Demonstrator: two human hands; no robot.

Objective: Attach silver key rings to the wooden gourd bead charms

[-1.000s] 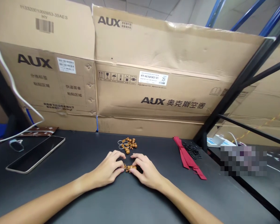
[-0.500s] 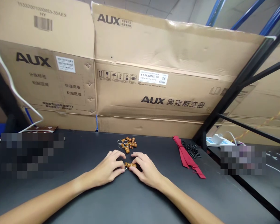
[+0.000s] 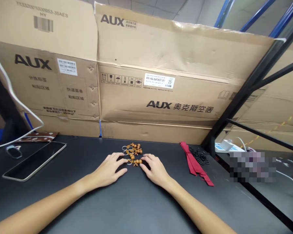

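A keychain with brown wooden gourd beads (image 3: 137, 161) and a metal ring lies on the black table, just in front of a small pile of similar gourd keychains (image 3: 134, 149). My left hand (image 3: 112, 169) rests on its left side, fingers spread, the index fingertip at or very near the ring. From the other side my right hand (image 3: 154, 168) curves toward the gourd beads, thumb and fingers apart, the fingertips close to or touching them. Neither hand grips anything visible.
Red fabric strips (image 3: 192, 159) and a heap of black pieces (image 3: 200, 156) lie to the right. A phone (image 3: 35, 162) and a small grey-framed object (image 3: 14, 151) lie on the left. Large cardboard boxes (image 3: 158, 94) wall the back, and a black rack post (image 3: 234, 110) slants at right.
The keychain has moved away from me, up against the pile. Both hands moved forward with it, and their fingers have opened away from it.
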